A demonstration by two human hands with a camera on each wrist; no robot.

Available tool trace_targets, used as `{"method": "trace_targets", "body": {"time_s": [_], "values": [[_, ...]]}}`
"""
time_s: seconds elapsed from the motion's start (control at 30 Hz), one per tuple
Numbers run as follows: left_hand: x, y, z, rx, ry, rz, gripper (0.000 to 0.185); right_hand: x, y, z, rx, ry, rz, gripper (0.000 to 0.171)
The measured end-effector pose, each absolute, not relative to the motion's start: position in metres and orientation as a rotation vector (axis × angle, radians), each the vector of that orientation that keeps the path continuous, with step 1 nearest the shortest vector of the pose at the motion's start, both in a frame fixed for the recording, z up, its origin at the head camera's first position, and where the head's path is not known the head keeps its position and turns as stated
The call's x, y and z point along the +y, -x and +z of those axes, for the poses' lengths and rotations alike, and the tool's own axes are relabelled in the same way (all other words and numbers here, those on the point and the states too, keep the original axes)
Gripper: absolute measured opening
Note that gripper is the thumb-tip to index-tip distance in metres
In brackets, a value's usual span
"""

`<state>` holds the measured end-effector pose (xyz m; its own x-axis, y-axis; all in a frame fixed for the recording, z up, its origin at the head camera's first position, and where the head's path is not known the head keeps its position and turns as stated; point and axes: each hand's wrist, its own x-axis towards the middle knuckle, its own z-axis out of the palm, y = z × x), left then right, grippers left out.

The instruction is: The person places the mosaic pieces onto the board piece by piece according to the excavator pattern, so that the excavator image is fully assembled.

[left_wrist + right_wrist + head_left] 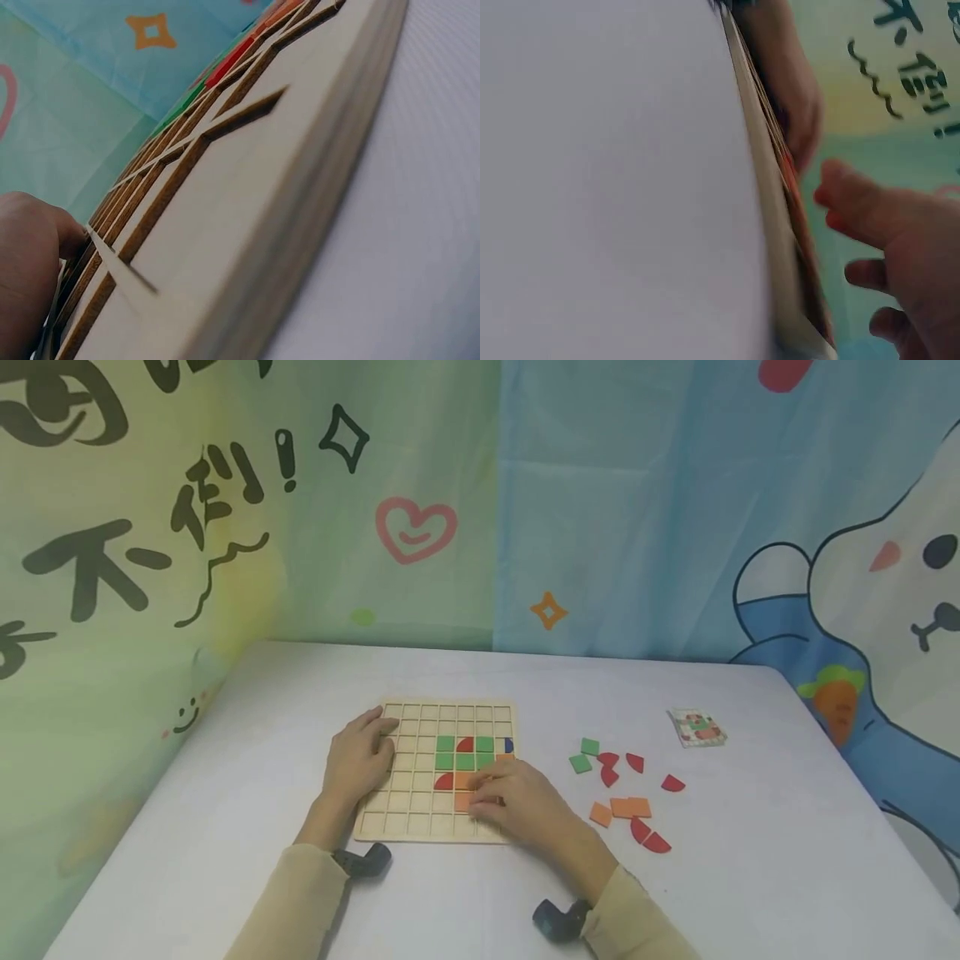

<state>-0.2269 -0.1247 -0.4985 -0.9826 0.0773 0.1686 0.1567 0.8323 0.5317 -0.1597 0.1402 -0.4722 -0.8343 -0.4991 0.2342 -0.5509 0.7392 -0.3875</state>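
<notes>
A wooden grid board (408, 827) lies on the table. My left hand (358, 764) rests on its left edge, thumb toward the grid; in the left wrist view part of that hand (30, 262) touches the board top. My right hand (528, 803) is over the lower right of the board, fingertips right at the orange square tiles (462, 802). Nothing shows between its fingers in the right wrist view. Set in the grid are green square tiles (445, 744), red quarter-circle tiles (444, 782) and a blue piece (509, 746). The right hand hides several cells.
Right of the board lie loose green squares (581, 764), red quarter-circles (672, 783) and orange squares (601, 814). A small stack of pattern cards (699, 727) sits farther back right. A printed curtain (600, 527) hangs behind the white table (787, 827).
</notes>
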Motion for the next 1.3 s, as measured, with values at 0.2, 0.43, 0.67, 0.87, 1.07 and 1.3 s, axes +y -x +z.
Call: {"method": "trace_targets", "body": {"time_s": [0.2, 0.43, 0.67, 0.87, 1.07, 1.3], "values": [[-0.123, 0.226, -0.501, -2.868, 0.186, -0.887, 0.038, 0.222, 0.183, -0.454, -2.913, -0.367, 0.759, 0.019], [-0.122, 0.224, -0.500, -2.884, 0.163, -0.869, 0.039, 0.319, 0.180, -0.460, -3.110, -0.001, 0.801, 0.032], [-0.124, 0.225, -0.502, -2.877, 0.173, -0.876, 0.039, 0.340, 0.175, -0.472, -3.183, -0.032, 0.860, 0.039], [-0.125, 0.226, -0.502, -2.870, 0.179, -0.869, 0.039, 0.333, 0.175, -0.473, -3.163, -0.006, 0.868, 0.030], [-0.126, 0.228, -0.502, -2.876, 0.169, -0.858, 0.040, 0.326, 0.175, -0.467, -3.175, 0.051, 0.891, 0.028], [-0.126, 0.228, -0.503, -2.875, 0.172, -0.861, 0.039, 0.327, 0.177, -0.471, -3.161, 0.105, 0.904, 0.030]]}}
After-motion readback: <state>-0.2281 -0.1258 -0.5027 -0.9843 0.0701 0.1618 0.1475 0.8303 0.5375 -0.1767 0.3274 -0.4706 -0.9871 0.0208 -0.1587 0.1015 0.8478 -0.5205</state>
